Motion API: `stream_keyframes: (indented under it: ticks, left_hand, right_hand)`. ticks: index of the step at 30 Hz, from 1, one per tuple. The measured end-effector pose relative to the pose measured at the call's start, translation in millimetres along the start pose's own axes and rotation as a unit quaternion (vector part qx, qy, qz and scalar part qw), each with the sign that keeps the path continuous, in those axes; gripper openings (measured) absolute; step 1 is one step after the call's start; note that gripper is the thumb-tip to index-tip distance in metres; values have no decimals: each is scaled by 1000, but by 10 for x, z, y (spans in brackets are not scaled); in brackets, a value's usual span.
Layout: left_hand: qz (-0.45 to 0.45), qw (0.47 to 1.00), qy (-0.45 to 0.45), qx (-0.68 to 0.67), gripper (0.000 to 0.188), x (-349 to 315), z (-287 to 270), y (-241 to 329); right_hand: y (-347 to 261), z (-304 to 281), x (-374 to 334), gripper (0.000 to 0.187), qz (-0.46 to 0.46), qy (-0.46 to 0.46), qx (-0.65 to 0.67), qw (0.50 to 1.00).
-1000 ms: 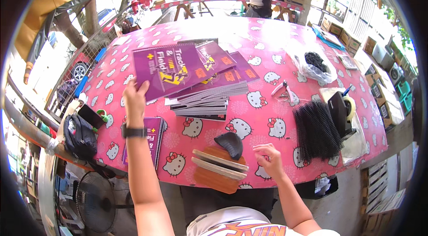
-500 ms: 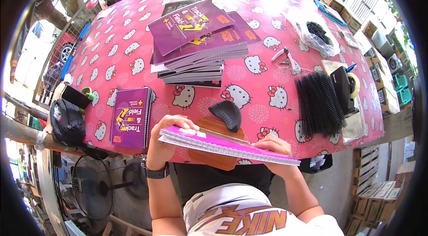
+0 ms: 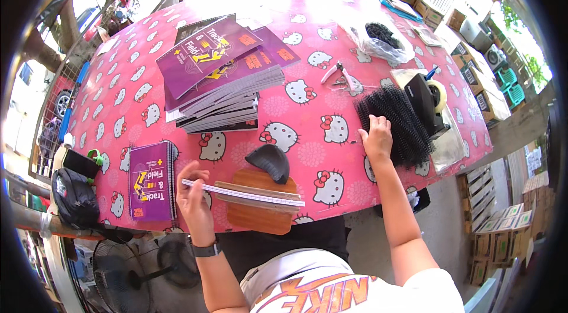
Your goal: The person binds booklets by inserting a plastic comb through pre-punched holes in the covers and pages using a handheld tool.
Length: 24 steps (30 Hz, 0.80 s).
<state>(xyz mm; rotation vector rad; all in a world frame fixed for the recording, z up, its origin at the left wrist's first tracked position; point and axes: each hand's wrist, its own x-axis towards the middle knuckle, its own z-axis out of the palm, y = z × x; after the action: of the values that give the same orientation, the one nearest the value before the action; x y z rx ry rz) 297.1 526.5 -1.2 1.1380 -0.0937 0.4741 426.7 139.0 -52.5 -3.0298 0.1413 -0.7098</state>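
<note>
My left hand (image 3: 196, 199) grips the left end of a thin notebook (image 3: 260, 196), whose white page edges face up. The notebook stands on edge on a brown wooden block (image 3: 254, 218), in a groove or against a raised strip; I cannot tell which. Just behind it rests a curved black piece (image 3: 272, 162). My right hand (image 3: 378, 135) reaches to a bundle of black spiral binding coils (image 3: 396, 126), fingertips touching its left side, thumb apart. Whether a coil is pinched is unclear. A purple notebook (image 3: 151, 186) with a spiral binding lies left of my left hand.
A stack of purple notebooks (image 3: 219, 76) rises at the back left. Pink-handled pliers (image 3: 343, 79), a plastic bag of black coils (image 3: 381, 41) and a black tape dispenser (image 3: 427, 103) lie to the right. A black pouch (image 3: 77, 197) sits at the left edge.
My right hand has left the notebook and moved right to the coils. The notebook has gone from tilted in both hands to upright on the block, held by my left hand.
</note>
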Motion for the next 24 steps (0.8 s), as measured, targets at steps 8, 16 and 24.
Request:
stream_keyframes:
  ticks: [8,16,24]
  left_hand:
    - [-52,986,129,96,40,-96,210,90]
    - [156,742,-154,634,67,-476,1020,104]
    - [187,752,-148,614,29,-485,1114,-121]
  right_hand:
    - [30,40,114,40,-3,0,39,999]
    - [-16,-130,191,26,24,-108,109,988]
    - [-337,-1263,-26,25,-46,-76,332,939]
